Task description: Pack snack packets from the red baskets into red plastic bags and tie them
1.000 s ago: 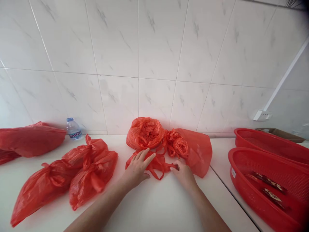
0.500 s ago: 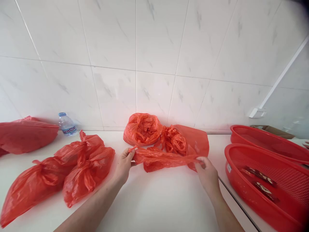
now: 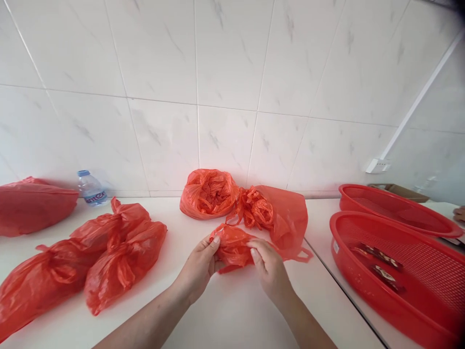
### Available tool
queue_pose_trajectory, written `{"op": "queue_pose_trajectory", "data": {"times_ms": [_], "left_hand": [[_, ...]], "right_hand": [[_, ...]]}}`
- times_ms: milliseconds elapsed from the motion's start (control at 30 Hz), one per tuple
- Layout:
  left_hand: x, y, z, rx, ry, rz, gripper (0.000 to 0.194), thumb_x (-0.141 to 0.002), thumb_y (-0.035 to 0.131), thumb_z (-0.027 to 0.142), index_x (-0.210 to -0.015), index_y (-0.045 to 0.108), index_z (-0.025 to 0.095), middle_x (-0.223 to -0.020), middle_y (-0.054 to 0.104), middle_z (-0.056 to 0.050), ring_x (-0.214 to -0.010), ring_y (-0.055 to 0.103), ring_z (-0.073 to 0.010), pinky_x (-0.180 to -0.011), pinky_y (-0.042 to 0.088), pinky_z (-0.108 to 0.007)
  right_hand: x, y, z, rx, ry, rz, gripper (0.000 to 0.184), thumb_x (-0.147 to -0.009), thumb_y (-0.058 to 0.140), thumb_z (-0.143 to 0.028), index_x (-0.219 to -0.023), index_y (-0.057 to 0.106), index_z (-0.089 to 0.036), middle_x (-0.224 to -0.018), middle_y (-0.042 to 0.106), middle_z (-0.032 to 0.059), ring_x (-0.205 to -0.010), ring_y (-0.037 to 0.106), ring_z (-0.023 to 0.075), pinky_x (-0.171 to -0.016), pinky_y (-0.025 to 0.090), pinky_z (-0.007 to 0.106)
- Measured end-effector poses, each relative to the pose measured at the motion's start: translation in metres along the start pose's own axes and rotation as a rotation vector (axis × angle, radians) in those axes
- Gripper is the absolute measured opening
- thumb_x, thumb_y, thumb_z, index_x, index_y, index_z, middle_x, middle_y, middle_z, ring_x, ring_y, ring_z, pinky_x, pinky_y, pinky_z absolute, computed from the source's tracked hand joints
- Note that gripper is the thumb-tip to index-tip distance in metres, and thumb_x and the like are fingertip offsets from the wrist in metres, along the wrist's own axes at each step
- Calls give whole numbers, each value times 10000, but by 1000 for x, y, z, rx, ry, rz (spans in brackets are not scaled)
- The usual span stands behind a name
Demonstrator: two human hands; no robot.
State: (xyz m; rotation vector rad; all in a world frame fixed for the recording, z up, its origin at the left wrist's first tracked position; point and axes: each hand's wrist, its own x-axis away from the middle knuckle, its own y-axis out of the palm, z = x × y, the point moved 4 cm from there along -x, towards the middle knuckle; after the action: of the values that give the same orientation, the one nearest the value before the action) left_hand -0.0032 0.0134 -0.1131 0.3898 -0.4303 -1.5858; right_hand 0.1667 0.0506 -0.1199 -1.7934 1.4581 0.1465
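Note:
Between my two hands, a thin red plastic bag (image 3: 234, 249) is bunched up just above the white table. My left hand (image 3: 203, 261) pinches its left side, thumb on top. On the opposite side, my right hand (image 3: 265, 261) grips the bag with fingers curled; its fingertips are partly hidden in the folds. Just behind lie a crumpled red bag (image 3: 257, 208) and a flat red bag (image 3: 290, 213) with a loop handle. A rounded red bag (image 3: 209, 194) stuffed with crumpled plastic rests against the wall.
Several knotted, filled red bags (image 3: 127, 257) lie at the left, near a water bottle (image 3: 90, 188) and another red bag (image 3: 34, 206). At the right, a red plastic basket (image 3: 348, 261) holds dark wrapped packets (image 3: 387, 277); a second basket (image 3: 345, 194) stands behind it.
My hands have come closer together, and the bag stretched between them is now gathered into a bunch. The view has shifted slightly to the right.

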Motion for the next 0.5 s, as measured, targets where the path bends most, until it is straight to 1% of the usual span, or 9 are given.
{"op": "queue_pose_trajectory", "data": {"times_ms": [67, 100, 200, 267, 333, 367, 400, 433, 500], "left_hand": [[4, 9, -2, 79, -31, -70, 265, -904, 535, 409, -987, 621, 172, -1052, 684, -97, -948, 655, -212, -859, 513, -357], [6, 11, -2, 115, -36, -86, 254, -908, 531, 400, -995, 621, 179, -1070, 678, -93, -984, 645, -216, -883, 505, -363], [8, 13, 3, 189, -10, -85, 232, -914, 524, 386, -1043, 612, 215, -1105, 662, -68, -1049, 617, -215, -934, 484, -379], [8, 13, 7, 212, 2, -90, 241, -917, 516, 394, -1068, 610, 231, -1119, 657, -57, -1056, 611, -212, -936, 484, -385], [8, 13, 8, 219, -15, -102, 252, -919, 510, 402, -1062, 621, 227, -1110, 660, -58, -1028, 621, -206, -905, 501, -371], [8, 13, 8, 217, -31, -107, 250, -916, 515, 403, -1040, 631, 219, -1084, 667, -58, -987, 633, -197, -870, 515, -350], [8, 13, 6, 212, -48, -106, 243, -909, 528, 401, -1009, 641, 210, -1044, 676, -57, -928, 645, -183, -820, 528, -321], [9, 13, 3, 203, -67, -101, 235, -899, 546, 399, -980, 648, 203, -1000, 683, -53, -862, 652, -167, -767, 533, -292], [11, 13, -3, 181, -113, -84, 227, -873, 588, 399, -941, 657, 194, -910, 688, -44, -750, 645, -141, -686, 526, -252]], "right_hand": [[0, 8, 6, -99, 85, -61, 321, -948, 336, -332, -1082, 599, -208, -1078, 646, 96, -1017, 596, 214, -895, 477, 356], [1, 10, 10, -138, 140, -80, 309, -937, 361, -340, -1074, 603, -205, -1063, 654, 89, -991, 608, 210, -873, 487, 343], [2, 12, 18, -199, 282, -160, 223, -866, 485, -332, -977, 624, -198, -1008, 668, 70, -913, 632, 202, -792, 508, 307], [3, 13, 15, -230, 284, -200, 243, -853, 503, -331, -1023, 616, -200, -1009, 663, 68, -939, 624, 205, -797, 502, 303], [3, 12, 9, -256, 241, -194, 313, -895, 441, -364, -1136, 573, -211, -970, 662, 59, -938, 618, 200, -797, 492, 301], [4, 13, 5, -256, 222, -188, 327, -916, 401, -386, -1145, 563, -216, -923, 662, 49, -893, 621, 193, -768, 490, 294], [4, 15, 3, -247, 216, -193, 330, -931, 365, -403, -1098, 579, -217, -849, 658, 37, -814, 622, 185, -716, 486, 284], [6, 17, 2, -230, 223, -207, 334, -937, 344, -411, -1011, 604, -214, -774, 648, 25, -732, 613, 176, -658, 475, 273], [8, 22, 1, -187, 251, -227, 331, -923, 377, -410, -846, 626, -206, -705, 636, 16, -652, 593, 167, -584, 451, 260]]}}
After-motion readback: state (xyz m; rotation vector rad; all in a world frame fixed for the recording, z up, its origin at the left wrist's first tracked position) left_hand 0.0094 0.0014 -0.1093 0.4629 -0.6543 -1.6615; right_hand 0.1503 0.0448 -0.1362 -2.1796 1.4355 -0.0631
